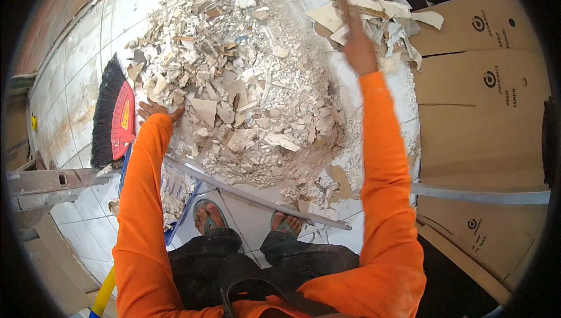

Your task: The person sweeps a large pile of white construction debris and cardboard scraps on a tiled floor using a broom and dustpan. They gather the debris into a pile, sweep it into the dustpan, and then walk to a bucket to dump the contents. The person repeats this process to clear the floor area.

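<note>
Head: broom [120,134] beside rubble heap [257,90].

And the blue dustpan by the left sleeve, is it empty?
Not empty: the dustpan has pale rubble inside its blue rim. How full, I cannot tell: the left sleeve covers part.

Left hand [159,110]: one; right hand [358,46]: one. Rubble heap [257,93]: one; its fragments [204,110] too many to count. Scrap pile [397,10]: one. Broom head [122,120]: one. Blue dustpan [170,236]: one. Grey pole [251,196]: one. Sandals [200,204]: two.
</note>
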A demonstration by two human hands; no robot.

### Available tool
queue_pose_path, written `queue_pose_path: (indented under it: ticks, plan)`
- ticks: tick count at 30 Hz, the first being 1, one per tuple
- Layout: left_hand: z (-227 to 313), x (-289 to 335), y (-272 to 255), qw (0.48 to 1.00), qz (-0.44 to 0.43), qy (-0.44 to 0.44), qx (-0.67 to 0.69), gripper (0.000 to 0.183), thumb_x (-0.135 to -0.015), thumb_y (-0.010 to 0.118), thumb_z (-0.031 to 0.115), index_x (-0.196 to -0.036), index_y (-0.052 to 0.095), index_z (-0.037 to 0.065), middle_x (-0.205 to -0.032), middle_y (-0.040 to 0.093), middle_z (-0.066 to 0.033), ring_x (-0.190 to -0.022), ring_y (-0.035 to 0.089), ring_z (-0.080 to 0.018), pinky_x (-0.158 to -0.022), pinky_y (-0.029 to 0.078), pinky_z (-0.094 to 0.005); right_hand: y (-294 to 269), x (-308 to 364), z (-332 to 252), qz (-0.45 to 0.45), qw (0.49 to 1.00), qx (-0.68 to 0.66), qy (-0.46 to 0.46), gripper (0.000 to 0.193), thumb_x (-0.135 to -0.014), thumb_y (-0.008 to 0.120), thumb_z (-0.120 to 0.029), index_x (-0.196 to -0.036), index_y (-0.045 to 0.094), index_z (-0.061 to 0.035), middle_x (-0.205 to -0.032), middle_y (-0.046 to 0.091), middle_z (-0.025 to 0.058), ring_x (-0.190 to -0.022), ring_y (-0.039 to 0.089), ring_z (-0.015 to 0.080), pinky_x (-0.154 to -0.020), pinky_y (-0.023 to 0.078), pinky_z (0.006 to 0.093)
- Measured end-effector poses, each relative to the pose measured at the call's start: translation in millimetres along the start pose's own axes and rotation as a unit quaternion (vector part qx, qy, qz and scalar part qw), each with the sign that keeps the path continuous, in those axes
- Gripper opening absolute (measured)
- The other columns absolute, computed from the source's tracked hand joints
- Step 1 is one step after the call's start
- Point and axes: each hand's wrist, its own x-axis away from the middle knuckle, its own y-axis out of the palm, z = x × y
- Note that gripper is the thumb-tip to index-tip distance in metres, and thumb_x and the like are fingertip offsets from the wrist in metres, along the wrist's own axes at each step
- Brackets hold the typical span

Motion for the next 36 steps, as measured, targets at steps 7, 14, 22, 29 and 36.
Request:
queue_pose_path:
  ticks: [7,14,22,29,36]
  plan:
    - [-16.1,0.7,-10.2,0.999,-0.016,0.035,-0.002,0.125,-0.051,0.061,0.074,-0.136,0.007,0.000,-0.141,0.005,-0.0249,-0.130,0.006,-0.0408,-0.106,0.013,-0.0436,-82.6,-52.0,13.0,0.168,0.943,0.289,-0.006,0.066,-0.080,0.055,-0.032,-0.135,0.023,-0.0163,-0.121,0.042,0.0266,-0.109,0.045,0.0381,-0.086,0.038,0.0470]
    - [-18.1,41.9,-60.0,0.983,-0.057,0.170,0.031,0.051,-0.078,0.053,0.047,-0.102,0.058,0.002,-0.122,0.044,-0.0201,-0.113,0.042,-0.0338,-0.092,0.036,-0.0390,31.0,296.1,-38.4,-0.161,0.978,-0.032,-0.128,0.028,-0.074,0.061,-0.020,-0.094,0.057,-0.0013,-0.086,0.059,0.0182,-0.080,0.057,0.0338,-0.070,0.046,0.0395]
    - [-127.5,96.4,-151.1,0.927,0.174,0.186,0.274,0.041,-0.079,0.049,0.045,-0.086,0.062,0.007,-0.079,0.061,-0.0187,-0.080,0.059,-0.0333,-0.073,0.046,-0.0389,77.3,471.9,-20.8,-0.253,0.964,0.082,-0.028,0.042,-0.069,0.060,-0.027,-0.103,0.047,-0.0050,-0.087,0.055,0.0169,-0.078,0.054,0.0373,-0.064,0.042,0.0467]
    - [-165.6,125.3,-130.0,0.852,0.130,0.287,0.417,0.050,-0.072,0.060,0.051,-0.086,0.063,0.003,-0.077,0.063,-0.0131,-0.066,0.058,-0.0286,-0.067,0.047,-0.0351,1.4,415.1,-46.3,-0.338,0.936,-0.040,0.094,0.035,-0.068,0.055,-0.028,-0.093,0.050,-0.0036,-0.075,0.059,0.0218,-0.072,0.057,0.0408,-0.065,0.044,0.0455]
    - [-140.2,156.0,-142.4,0.800,0.168,0.195,0.542,0.048,-0.081,0.057,0.044,-0.056,0.054,0.004,-0.052,0.044,0.0003,-0.050,0.037,-0.0077,-0.047,0.033,-0.0255,-91.9,423.0,-27.4,-0.227,0.969,0.052,0.082,0.023,-0.069,0.057,-0.026,-0.077,0.054,-0.0051,-0.056,0.056,0.0158,-0.054,0.058,0.0342,-0.052,0.045,0.0404]
